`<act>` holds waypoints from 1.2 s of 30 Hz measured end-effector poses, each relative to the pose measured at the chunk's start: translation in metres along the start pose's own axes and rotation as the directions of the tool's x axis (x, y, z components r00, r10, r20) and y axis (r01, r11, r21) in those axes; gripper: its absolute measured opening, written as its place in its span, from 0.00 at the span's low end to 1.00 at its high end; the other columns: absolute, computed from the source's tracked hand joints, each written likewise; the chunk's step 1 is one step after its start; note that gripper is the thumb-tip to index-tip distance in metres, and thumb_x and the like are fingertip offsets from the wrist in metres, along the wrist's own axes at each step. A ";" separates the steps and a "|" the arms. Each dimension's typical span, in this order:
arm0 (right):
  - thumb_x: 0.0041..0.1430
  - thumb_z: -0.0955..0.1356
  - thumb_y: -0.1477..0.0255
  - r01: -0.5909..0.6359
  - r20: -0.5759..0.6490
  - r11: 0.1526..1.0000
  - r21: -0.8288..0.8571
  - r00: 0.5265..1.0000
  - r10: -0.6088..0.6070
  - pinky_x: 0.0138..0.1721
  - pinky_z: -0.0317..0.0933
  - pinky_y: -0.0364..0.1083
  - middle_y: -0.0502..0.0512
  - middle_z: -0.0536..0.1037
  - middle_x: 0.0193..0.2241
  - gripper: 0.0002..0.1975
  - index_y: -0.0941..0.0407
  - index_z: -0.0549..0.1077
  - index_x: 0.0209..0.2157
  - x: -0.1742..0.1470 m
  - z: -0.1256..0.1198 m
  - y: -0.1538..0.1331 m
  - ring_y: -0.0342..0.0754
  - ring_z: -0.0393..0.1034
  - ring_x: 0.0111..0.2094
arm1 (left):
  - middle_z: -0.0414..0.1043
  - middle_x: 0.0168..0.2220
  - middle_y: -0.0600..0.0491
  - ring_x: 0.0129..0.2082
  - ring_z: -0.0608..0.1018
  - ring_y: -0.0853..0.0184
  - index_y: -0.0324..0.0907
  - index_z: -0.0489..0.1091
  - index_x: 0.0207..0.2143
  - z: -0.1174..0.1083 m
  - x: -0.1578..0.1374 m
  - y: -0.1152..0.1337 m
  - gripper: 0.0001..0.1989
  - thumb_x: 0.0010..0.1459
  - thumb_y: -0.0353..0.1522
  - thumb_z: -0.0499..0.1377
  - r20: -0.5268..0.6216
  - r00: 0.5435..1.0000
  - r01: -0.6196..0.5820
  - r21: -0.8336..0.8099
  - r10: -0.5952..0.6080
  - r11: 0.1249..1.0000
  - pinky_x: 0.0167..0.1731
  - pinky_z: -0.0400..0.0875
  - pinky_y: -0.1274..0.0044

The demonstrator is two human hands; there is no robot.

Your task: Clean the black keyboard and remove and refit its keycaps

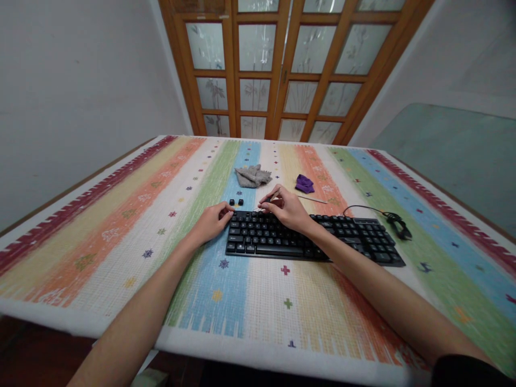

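Observation:
A black keyboard (282,250) lies on the striped cloth in front of me. My left hand (213,222) is at its far left corner, fingers curled and pinched against the edge. Over the top row of keys is my right hand (287,208), its thumb and fingers closed on a small dark piece (267,200) that looks like a keycap, partly hidden. Beyond the left corner stand two loose black keycaps (236,202). A thin rod (312,199) sticks out behind my right hand; whether the hand also grips it I cannot tell.
A crumpled grey cloth (253,176) and a purple cloth (304,184) lie behind the keyboard. To the right is the coiled black cable (397,223). A patterned tablecloth (133,226) covers the table. Wood-framed glass doors (258,70) stand beyond its far edge.

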State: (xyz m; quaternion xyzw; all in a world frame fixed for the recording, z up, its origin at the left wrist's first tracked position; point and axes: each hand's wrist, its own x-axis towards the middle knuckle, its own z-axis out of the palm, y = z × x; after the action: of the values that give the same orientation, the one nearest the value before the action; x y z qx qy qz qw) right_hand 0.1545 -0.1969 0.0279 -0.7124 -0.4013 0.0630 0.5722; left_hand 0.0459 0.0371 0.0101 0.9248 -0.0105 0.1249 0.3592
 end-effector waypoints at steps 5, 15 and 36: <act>0.60 0.71 0.61 0.050 0.061 0.987 -0.154 0.997 -0.041 0.34 0.72 0.49 0.55 0.80 0.33 0.14 0.53 0.65 0.34 0.005 0.007 -0.010 0.50 0.78 0.30 | 0.75 0.28 0.54 0.29 0.76 0.63 0.43 0.72 0.36 0.000 0.000 -0.001 0.07 0.61 0.35 0.56 0.001 1.000 0.007 -0.004 -0.007 1.000 0.37 0.71 0.71; 0.60 0.72 0.68 0.105 0.134 0.874 -0.475 0.990 -0.046 0.34 0.67 0.48 0.53 0.79 0.27 0.10 0.53 0.67 0.36 0.035 0.017 -0.026 0.52 0.77 0.31 | 0.74 0.28 0.54 0.29 0.75 0.64 0.41 0.72 0.41 -0.001 0.000 0.002 0.09 0.62 0.33 0.55 0.025 1.000 -0.004 0.006 0.004 1.000 0.37 0.70 0.72; 0.62 0.72 0.62 -0.201 0.180 0.969 0.144 0.968 0.174 0.28 0.77 0.47 0.51 0.79 0.28 0.17 0.53 0.61 0.38 0.051 0.001 0.004 0.47 0.80 0.27 | 0.73 0.28 0.54 0.28 0.74 0.65 0.41 0.73 0.41 -0.001 0.000 0.000 0.10 0.62 0.33 0.54 0.027 0.999 -0.025 -0.008 0.025 1.000 0.36 0.69 0.73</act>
State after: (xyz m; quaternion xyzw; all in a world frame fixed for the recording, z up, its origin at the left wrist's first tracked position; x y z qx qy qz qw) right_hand 0.1903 -0.1630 0.0431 -0.6909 -0.3715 0.2084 0.5841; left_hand 0.0461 0.0375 0.0109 0.9248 -0.0274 0.1165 0.3612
